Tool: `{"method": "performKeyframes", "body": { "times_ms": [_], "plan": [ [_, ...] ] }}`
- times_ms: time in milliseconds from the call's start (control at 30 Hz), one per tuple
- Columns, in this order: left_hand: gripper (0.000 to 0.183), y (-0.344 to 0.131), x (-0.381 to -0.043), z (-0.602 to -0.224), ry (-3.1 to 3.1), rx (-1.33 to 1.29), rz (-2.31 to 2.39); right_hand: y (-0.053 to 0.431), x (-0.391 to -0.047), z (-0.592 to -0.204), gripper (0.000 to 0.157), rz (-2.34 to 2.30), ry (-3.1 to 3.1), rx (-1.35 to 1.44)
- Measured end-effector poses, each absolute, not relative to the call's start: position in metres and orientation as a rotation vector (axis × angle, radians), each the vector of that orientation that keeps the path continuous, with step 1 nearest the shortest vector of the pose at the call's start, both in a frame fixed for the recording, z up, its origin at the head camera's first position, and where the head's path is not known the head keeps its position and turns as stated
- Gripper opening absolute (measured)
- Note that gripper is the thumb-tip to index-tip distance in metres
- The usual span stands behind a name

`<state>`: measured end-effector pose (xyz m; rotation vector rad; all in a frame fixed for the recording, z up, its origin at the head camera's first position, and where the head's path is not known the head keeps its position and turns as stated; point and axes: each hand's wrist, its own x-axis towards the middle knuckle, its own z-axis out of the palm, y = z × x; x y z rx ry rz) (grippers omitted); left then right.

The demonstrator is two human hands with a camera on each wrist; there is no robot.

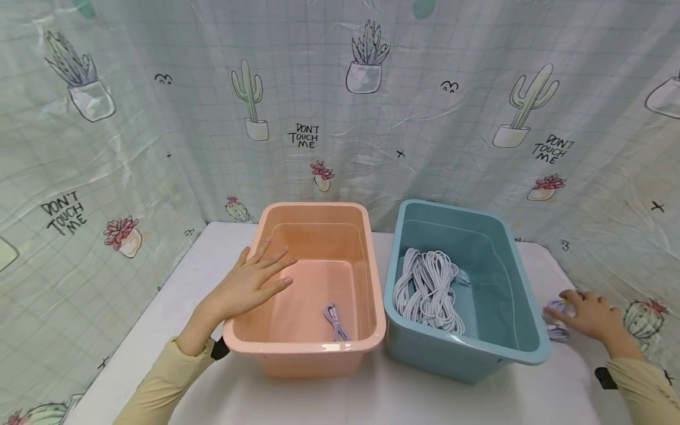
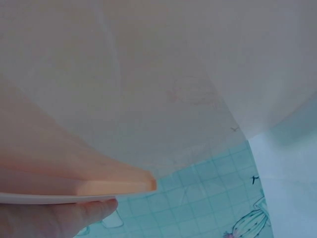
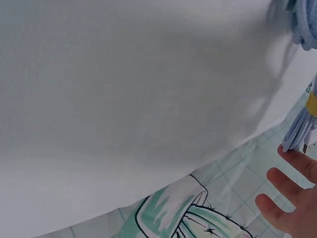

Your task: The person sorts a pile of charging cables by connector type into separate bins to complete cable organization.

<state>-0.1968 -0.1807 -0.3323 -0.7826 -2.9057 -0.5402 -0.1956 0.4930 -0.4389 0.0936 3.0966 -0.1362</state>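
Note:
My left hand (image 1: 249,286) rests over the left rim of the peach bin (image 1: 319,348), fingers straight and spread. In the left wrist view a finger (image 2: 94,210) lies along that rim (image 2: 119,187). Inside the bin is one small lavender cable bundle (image 1: 334,321). Right of the blue bin (image 1: 462,348), my right hand (image 1: 592,316) pinches a lavender cable bundle (image 1: 556,305) between thumb and index finger. This bundle has a yellow tie (image 3: 312,104); the thumb is hidden in the right wrist view. Another cable bundle (image 1: 556,333) lies just below it on the table.
Several white cable coils (image 1: 430,289) fill the left part of the blue bin. Both bins stand side by side on a white table (image 1: 356,401). A cactus-print curtain (image 1: 340,118) encloses the table at the back and both sides.

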Motion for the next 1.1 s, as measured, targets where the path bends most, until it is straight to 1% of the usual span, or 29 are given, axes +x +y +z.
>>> {"method": "performKeyframes", "body": {
  "times_ms": [467, 733, 1100],
  "plan": [
    [0.05, -0.18, -0.198, -0.332, -2.904, -0.787, -0.55, 0.478, -0.208, -0.406, 0.069, -0.149, 3.281, 0.033],
    [0.051, -0.18, -0.198, -0.333, -2.909, -0.792, -0.545, 0.455, -0.213, -0.37, 0.069, -0.114, 3.321, 0.011],
    [0.05, -0.181, -0.199, -0.332, -2.921, -0.784, -0.531, 0.419, -0.221, -0.322, 0.063, -0.115, 3.391, -0.141]
  ]
}}
